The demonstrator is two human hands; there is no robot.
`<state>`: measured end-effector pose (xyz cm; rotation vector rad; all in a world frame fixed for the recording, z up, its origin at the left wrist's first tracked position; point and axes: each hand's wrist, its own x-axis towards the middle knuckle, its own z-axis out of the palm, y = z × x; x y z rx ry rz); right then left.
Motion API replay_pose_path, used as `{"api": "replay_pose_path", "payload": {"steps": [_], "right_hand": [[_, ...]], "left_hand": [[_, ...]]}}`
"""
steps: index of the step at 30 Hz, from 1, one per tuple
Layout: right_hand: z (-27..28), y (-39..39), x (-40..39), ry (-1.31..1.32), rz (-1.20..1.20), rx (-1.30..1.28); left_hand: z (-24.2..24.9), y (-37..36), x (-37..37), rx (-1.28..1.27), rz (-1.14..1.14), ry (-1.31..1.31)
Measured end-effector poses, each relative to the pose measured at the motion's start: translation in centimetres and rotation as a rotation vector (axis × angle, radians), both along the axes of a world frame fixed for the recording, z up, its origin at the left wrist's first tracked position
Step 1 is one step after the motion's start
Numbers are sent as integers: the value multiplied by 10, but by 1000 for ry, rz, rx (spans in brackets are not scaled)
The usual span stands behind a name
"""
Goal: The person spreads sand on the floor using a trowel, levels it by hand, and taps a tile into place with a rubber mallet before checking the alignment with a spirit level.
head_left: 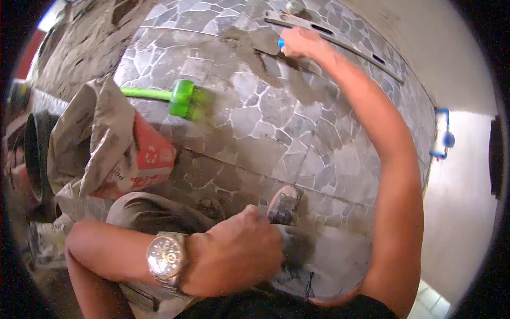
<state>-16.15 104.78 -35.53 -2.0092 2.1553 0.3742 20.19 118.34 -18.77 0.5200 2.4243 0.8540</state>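
"Towards 12 o'clock on the tiled floor (276,138), what is the right hand (300,43) doing?"

"Its fingers are closed narrowly round a blue handle (281,43). The arm stretches up from 4 o'clock."

"And beside it?"

"A long metal level (340,43) slants from 12 towards 2 o'clock, just beyond the hand. Grey mortar (257,61) is smeared over the tiles, just on the near side of the handle."

"Where's the left hand (239,255)?"

"At 6 o'clock, back upwards, with a metal watch (167,257) on its wrist. The fingers are mostly out of sight, so I can't tell whether they grip anything. A dusty shoe (285,204) is near it, at 5 o'clock."

"What's the green thing?"

"A mallet (182,98), at 10 o'clock, its handle pointing to 9 or 10, towards the open bag (109,143) with red-and-white printing. Beyond the bag, at 9 o'clock, is a dark tub (36,154)."

"And at 3 o'clock?"

"A blue-and-white object (441,134), too small to make out, near the wall."
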Motion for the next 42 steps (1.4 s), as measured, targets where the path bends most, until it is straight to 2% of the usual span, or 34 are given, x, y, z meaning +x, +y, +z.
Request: {"api": "replay_pose_path", "payload": {"steps": [3, 6, 13, 16, 22, 25, 29, 31, 33, 34, 36, 38, 39, 42], "right_hand": [[18, 28, -24, 78, -34, 64], [38, 73, -44, 84, -108, 158], [39, 179, -87, 189, -300, 183], [48, 213, -83, 203, -355, 210], [51, 266, -80, 245, -454, 53], [27, 305, -85, 156, -706, -21], [-17, 321, -62, -323, -1347, -183], [-45, 318, -58, -468, -1463, -188], [-80, 312, -59, -400, -1182, -164], [-104, 304, -54, -353, -1085, -250], [-100, 274, -33, -388, -1027, -271], [-39, 245, -4, -566, -1112, -146], [-49, 249, -15, -651, -1229, -141], [-78, 275, -42, -415, -1202, -175]], "left_hand": [[-1, -1, 3, -77, -17, 73], [-7, 1, 8, -16, 3, 100], [-4, 1, 7, -30, -45, 141], [-2, 0, 3, -13, -81, 131], [2, 3, 12, -22, -130, 161], [4, 6, 20, -38, -131, 214], [4, 7, 24, -9, -109, 251], [8, 7, 23, -21, -115, 231], [11, 7, 19, -48, -133, 200], [10, 7, 19, -48, -134, 192], [8, 7, 19, -45, -127, 178], [9, 5, 17, -58, -121, 176], [10, 3, 17, -66, -120, 174], [8, -1, 17, -93, -130, 186]]}}
